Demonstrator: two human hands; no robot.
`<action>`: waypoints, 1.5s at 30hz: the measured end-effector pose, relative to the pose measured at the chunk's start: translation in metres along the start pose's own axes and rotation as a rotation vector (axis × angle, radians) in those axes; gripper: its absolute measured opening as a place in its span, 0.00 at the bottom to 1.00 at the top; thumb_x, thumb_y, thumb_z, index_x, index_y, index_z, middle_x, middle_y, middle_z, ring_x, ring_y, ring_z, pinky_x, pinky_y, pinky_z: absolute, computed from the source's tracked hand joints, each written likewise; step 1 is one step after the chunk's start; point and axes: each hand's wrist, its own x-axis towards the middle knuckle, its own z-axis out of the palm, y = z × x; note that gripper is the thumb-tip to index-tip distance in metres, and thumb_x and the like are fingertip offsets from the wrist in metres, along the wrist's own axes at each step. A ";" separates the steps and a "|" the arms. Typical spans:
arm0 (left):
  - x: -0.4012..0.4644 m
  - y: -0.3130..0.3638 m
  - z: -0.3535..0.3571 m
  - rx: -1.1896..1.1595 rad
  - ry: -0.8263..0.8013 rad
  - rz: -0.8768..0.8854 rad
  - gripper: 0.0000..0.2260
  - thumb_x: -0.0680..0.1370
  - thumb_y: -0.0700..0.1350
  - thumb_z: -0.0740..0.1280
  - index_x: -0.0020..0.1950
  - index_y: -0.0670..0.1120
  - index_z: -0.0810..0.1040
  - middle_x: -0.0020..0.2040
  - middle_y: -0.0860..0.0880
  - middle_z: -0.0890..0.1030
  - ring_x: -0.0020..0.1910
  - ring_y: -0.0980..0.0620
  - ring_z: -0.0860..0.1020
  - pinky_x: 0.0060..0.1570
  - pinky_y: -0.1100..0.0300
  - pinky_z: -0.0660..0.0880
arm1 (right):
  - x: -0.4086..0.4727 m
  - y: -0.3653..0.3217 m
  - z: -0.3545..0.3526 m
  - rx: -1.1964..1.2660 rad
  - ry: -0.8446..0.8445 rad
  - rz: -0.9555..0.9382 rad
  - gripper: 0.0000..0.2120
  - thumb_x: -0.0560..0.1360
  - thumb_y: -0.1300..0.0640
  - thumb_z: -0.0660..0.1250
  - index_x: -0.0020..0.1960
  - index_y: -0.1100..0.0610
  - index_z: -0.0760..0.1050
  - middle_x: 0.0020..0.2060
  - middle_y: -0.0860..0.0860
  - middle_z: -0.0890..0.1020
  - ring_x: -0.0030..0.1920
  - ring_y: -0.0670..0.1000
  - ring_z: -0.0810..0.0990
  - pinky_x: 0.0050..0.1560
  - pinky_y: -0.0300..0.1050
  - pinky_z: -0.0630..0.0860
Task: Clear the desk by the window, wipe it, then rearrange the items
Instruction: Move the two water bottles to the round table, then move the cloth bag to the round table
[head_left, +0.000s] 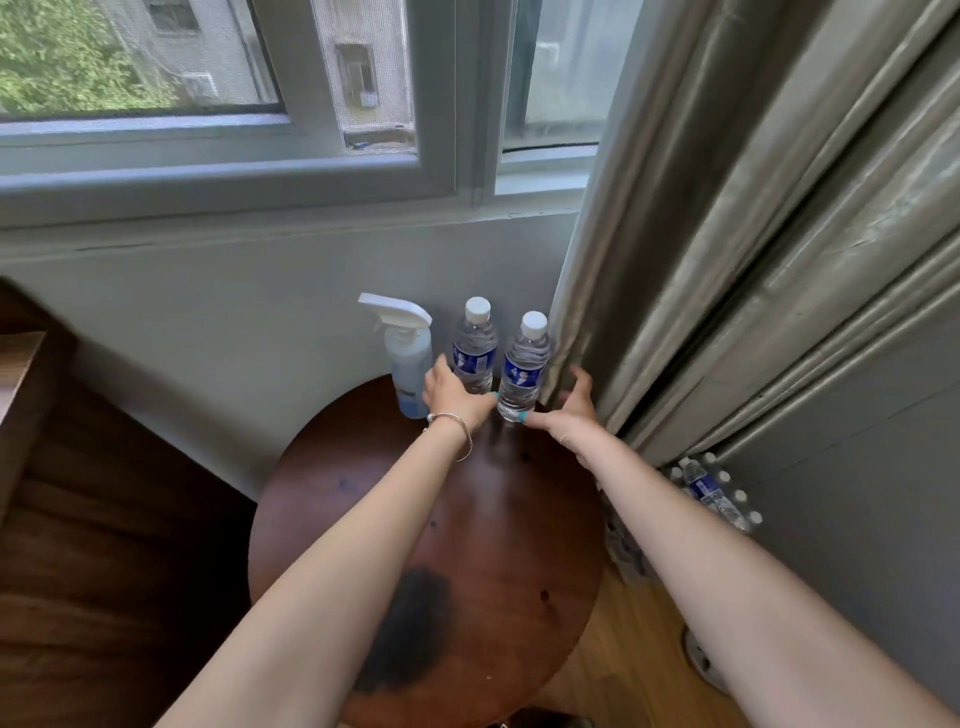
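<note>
Spray bottle (409, 364) stood at the round desk's (363, 499) far edge by the wall. Left hand (453, 392) curled around the left water bottle (472, 347) beside it. Right water bottle (523, 370) stood just right; right hand (563, 415) spread loose, thumb touching its base. Curtain (753, 218) hung right.

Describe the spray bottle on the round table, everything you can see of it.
The spray bottle has a white trigger head with its nozzle pointing left, and a translucent, plastic-looking body of pale blue liquid. It stands upright at the table's far edge by the wall, leftmost of the three bottles. The left hand overlaps its right side; contact cannot be told.
</note>
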 end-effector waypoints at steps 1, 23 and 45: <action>-0.006 -0.003 -0.002 -0.003 0.002 -0.016 0.41 0.69 0.43 0.75 0.76 0.42 0.55 0.74 0.42 0.59 0.74 0.43 0.58 0.71 0.56 0.56 | -0.006 0.001 0.001 -0.024 0.001 0.023 0.48 0.66 0.63 0.78 0.76 0.58 0.52 0.67 0.58 0.69 0.66 0.54 0.70 0.66 0.46 0.68; -0.131 -0.135 -0.133 0.970 -0.508 -0.091 0.16 0.79 0.47 0.56 0.60 0.40 0.76 0.61 0.42 0.78 0.59 0.44 0.77 0.56 0.56 0.71 | -0.142 -0.007 0.112 -1.250 -0.645 -0.149 0.09 0.76 0.53 0.63 0.48 0.59 0.76 0.42 0.57 0.80 0.46 0.55 0.79 0.42 0.40 0.71; -0.239 -0.187 -0.329 0.630 -0.340 -0.254 0.10 0.79 0.42 0.58 0.51 0.41 0.79 0.58 0.42 0.81 0.54 0.45 0.80 0.52 0.53 0.75 | -0.367 -0.134 0.280 -1.566 -0.813 -0.730 0.16 0.76 0.58 0.64 0.62 0.60 0.75 0.57 0.57 0.80 0.53 0.57 0.79 0.49 0.45 0.75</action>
